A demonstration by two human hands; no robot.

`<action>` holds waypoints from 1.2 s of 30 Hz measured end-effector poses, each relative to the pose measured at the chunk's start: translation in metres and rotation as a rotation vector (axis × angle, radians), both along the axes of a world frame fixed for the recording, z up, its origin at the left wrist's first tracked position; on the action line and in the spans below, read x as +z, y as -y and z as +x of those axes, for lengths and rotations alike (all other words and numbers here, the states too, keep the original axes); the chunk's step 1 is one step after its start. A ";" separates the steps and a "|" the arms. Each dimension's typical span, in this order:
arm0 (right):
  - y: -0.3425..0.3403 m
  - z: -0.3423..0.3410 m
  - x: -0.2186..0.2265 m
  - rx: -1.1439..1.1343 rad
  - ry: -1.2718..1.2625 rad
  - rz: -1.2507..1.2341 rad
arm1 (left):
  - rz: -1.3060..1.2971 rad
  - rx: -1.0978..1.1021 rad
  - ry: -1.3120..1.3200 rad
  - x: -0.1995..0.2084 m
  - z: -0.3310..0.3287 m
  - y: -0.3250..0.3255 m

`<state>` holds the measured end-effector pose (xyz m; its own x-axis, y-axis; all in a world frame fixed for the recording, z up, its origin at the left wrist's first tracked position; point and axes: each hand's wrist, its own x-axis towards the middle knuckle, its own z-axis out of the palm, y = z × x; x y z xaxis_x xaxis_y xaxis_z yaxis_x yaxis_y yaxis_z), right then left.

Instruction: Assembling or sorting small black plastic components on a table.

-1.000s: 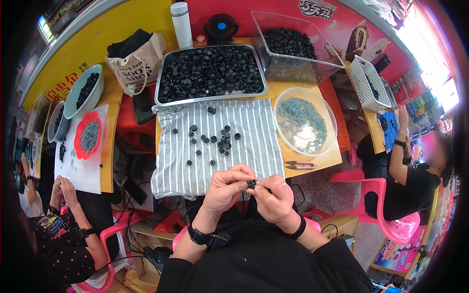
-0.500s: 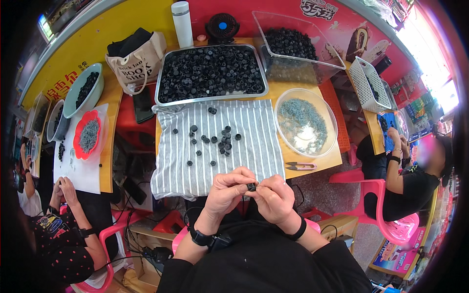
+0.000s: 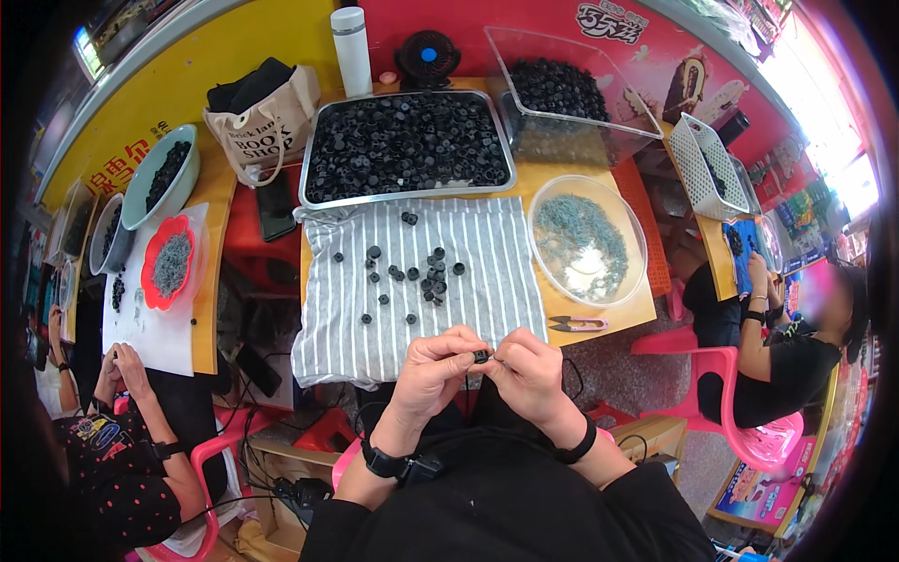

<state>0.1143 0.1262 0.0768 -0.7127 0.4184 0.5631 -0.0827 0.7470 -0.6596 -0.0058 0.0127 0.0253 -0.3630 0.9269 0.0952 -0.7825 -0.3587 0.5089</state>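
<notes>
My left hand [image 3: 428, 373] is closed on a small black round plastic part [image 3: 481, 357], pinched between thumb and fingertips just off the table's near edge. Opposite it, my right hand [image 3: 532, 375] is pinched shut close to the part's right side; whatever lies in those fingertips is too small to make out. Beyond both hands a grey-and-white striped cloth [image 3: 328, 309] covers the near table. Several similar black parts [image 3: 434, 281] lie scattered and clustered on it. To the right of the cloth are thread snips [image 3: 579, 324] with a pink handle.
A metal tray [image 3: 407, 198] heaped with black parts stands behind the cloth. At right are a clear round bowl [image 3: 643, 245] of grey-blue trimmings and a clear bin [image 3: 562, 131] of parts. Co-workers sit at left [image 3: 122, 459] and right [image 3: 791, 347]. A bottle [image 3: 351, 54] stands at the back.
My right fingertips have drawn slightly away from the part, and a little more of it shows. My left hand keeps its hold; the view has shifted slightly.
</notes>
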 end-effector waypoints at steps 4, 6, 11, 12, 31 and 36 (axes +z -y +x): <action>-0.001 -0.002 -0.005 -0.017 0.059 -0.030 | -0.030 0.004 -0.022 0.002 -0.002 0.001; -0.001 -0.004 -0.005 -0.036 0.068 -0.056 | -0.073 0.014 0.009 0.001 -0.002 0.002; -0.008 -0.020 0.002 0.022 0.068 -0.052 | -0.120 0.076 0.095 -0.002 0.001 0.000; -0.008 -0.019 0.003 0.023 0.069 -0.047 | -0.180 0.094 0.140 -0.002 0.002 -0.001; -0.038 0.005 0.032 0.122 0.267 -0.221 | -0.266 0.195 -0.131 -0.020 -0.005 0.001; -0.143 -0.054 0.104 -0.079 0.072 -0.259 | -0.270 0.183 -0.189 -0.028 -0.006 0.001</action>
<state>0.0598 0.2688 0.1811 -0.7066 0.5973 0.3795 0.0230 0.5553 -0.8313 -0.0113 0.0120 -0.0031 -0.5245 0.8491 -0.0624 -0.6013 -0.3175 0.7332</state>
